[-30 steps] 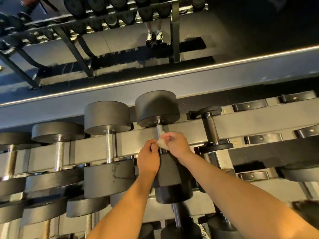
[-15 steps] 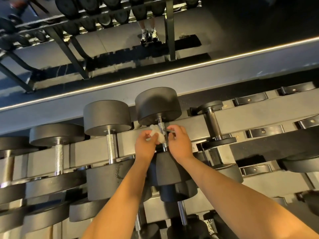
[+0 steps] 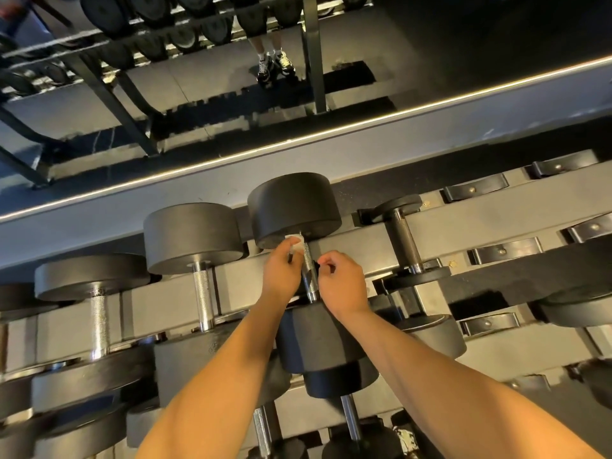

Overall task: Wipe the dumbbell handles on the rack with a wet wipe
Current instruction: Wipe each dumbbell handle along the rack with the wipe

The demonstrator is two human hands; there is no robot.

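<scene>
On the top row of the rack [image 3: 364, 235], the left hand [image 3: 281, 270] pinches the white wet wipe [image 3: 295, 241] against the far end of the chrome dumbbell handle [image 3: 309, 271] — just under the black weight head [image 3: 294, 207]. The right hand [image 3: 342, 283] is just beside the handle, fingers curled — whether it holds anything, I cannot tell.

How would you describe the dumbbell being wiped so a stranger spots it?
On the top shelf of the rack lie black dumbbells. The one meant has the left hand holding a white wipe against its steel handle. Its far head is the thickest there.
</scene>
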